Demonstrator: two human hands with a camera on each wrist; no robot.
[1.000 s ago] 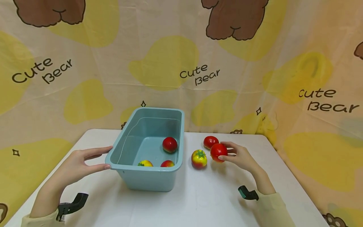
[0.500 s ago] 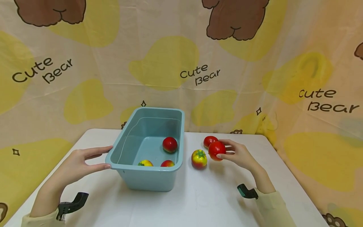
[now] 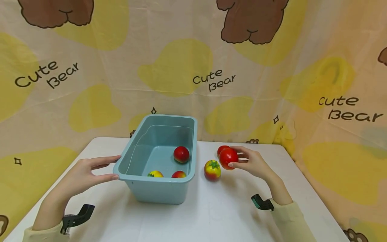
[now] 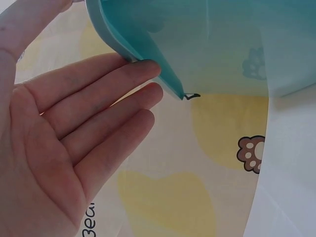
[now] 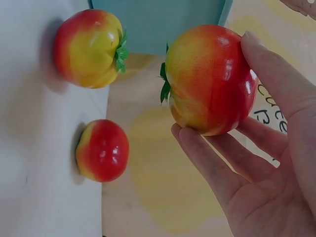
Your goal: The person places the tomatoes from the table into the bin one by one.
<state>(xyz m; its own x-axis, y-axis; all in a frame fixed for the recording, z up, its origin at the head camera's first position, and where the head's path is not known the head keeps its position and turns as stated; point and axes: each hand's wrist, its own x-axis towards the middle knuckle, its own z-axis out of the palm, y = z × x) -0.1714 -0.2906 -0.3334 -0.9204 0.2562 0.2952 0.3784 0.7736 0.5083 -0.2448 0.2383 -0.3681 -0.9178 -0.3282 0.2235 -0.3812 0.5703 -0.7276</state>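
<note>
My right hand (image 3: 252, 165) holds a red tomato (image 3: 228, 159) above the white table, thumb on one side and fingers on the other. Its yellow side and green leaves show in the right wrist view, where the same tomato (image 5: 212, 81) fills the grip. Just behind it sits a red tomato (image 3: 221, 149), partly covered in the head view. A yellow-and-red tomato (image 3: 212, 170) stands left of the held one. My left hand (image 3: 84, 174) touches the near left corner of a blue-green plastic bin (image 3: 154, 179) with thumb and fingers; in the left wrist view its fingers (image 4: 106, 94) lie fairly straight.
Inside the bin lie a red tomato (image 3: 181, 154), a yellow one (image 3: 155, 173) and a red-yellow one (image 3: 179, 174), the latter two partly hidden by the near rim. A printed bear cloth (image 3: 169, 67) hangs behind the white table (image 3: 217, 215).
My right hand has carried the held tomato a little left and upward, so it now covers more of the red one behind. The left hand and bin stay in place.
</note>
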